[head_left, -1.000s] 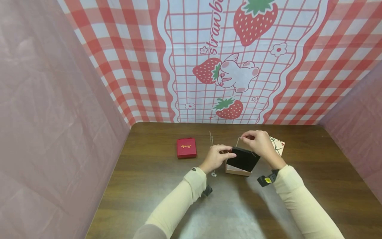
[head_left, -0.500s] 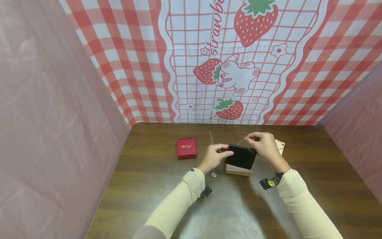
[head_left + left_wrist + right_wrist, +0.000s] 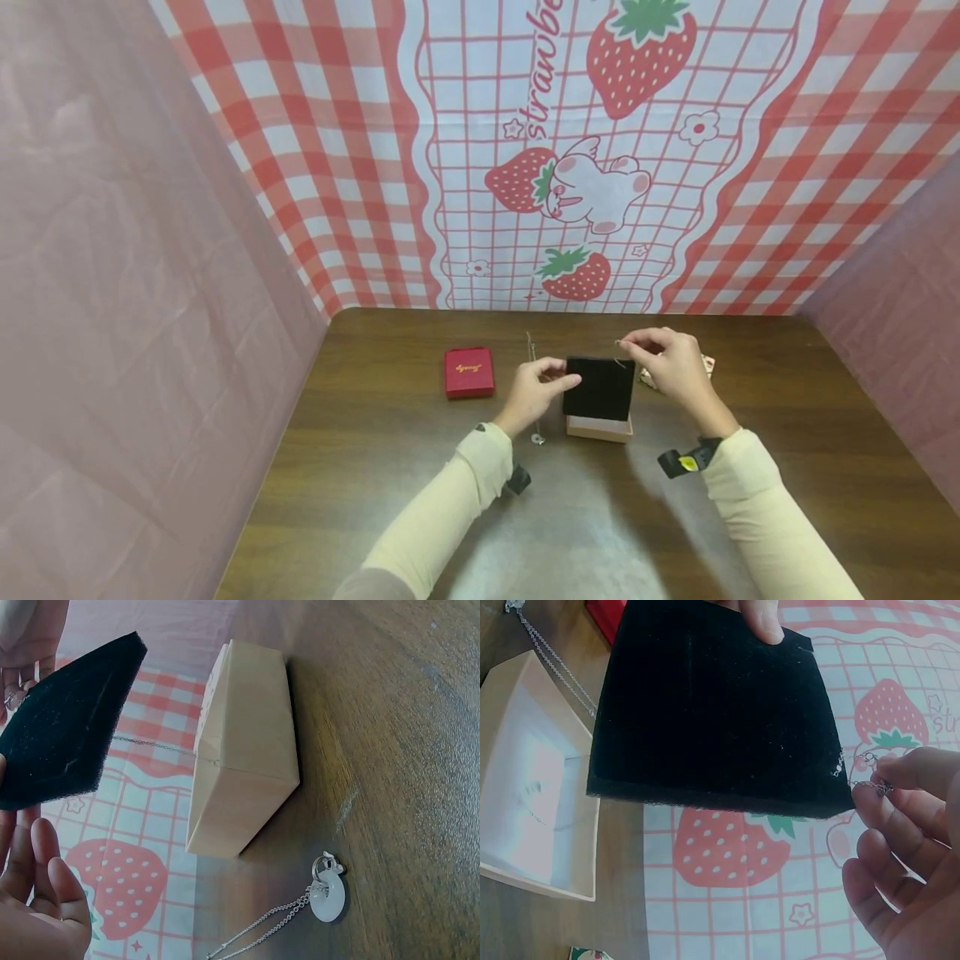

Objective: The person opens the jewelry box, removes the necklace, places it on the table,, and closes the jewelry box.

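My left hand [image 3: 530,390] holds a black velvety jewelry-box pad [image 3: 597,390] by its left side, thumb on the near face. The pad stands tilted up above a small open cardboard box [image 3: 597,430] with a pale inside. At the pad's upper right corner, my right hand [image 3: 670,360] pinches a thin silver chain [image 3: 864,784] between thumb and forefinger. Part of the chain lies over the pad's corner. In the left wrist view, a fine strand runs from behind the pad toward the box. Left of the box lies a necklace with a round white pendant [image 3: 327,898].
A small red box [image 3: 469,372] with gold lettering sits to the left on the wooden table [image 3: 390,467]. Behind my right hand is a cream patterned lid [image 3: 708,366], partly hidden. A strawberry-print cloth [image 3: 360,167] hangs at the back.
The pad has swung left and turned to stand squarer over the box. My right hand has shifted slightly right, still pinching the chain, and the loop above the pad's top edge is gone from sight.
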{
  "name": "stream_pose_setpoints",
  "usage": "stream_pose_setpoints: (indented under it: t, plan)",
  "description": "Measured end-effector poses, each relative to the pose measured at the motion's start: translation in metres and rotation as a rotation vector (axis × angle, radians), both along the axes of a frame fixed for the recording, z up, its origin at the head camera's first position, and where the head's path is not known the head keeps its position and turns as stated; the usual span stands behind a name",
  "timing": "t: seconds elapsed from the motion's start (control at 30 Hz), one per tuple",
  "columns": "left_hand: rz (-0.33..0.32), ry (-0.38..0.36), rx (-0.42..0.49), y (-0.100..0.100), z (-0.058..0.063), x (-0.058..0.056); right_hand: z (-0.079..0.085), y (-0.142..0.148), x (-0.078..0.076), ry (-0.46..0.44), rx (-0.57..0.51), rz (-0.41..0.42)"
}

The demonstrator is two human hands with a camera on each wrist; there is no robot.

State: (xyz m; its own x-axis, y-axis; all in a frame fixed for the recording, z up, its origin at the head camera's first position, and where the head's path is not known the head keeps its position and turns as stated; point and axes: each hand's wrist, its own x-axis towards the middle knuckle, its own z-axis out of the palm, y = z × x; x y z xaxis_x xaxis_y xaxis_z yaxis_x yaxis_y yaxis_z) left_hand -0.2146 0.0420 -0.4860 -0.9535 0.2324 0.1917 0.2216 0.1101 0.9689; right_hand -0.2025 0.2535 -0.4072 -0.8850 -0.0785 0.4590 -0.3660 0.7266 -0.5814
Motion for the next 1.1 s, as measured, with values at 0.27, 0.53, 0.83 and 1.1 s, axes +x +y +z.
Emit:
stream_pose_setpoints:
  t: [0.27, 0.53, 0.83, 1.1]
  plan:
    - [0.028, 0.009, 0.009, -0.002, -0.001, -0.001, 0.004, 0.001, 0.002, -0.02, 0.04, -0.007]
    - [0.018, 0.018, -0.001, -0.005, 0.0, 0.0, 0.007, 0.005, 0.0, -0.047, 0.06, 0.01]
    - [0.028, 0.025, 0.017, -0.012, 0.008, 0.009, 0.014, 0.018, -0.003, -0.075, 0.044, -0.007]
    - [0.032, 0.013, 0.033, -0.012, -0.001, 0.003, 0.02, 0.03, -0.01, -0.124, 0.051, -0.038]
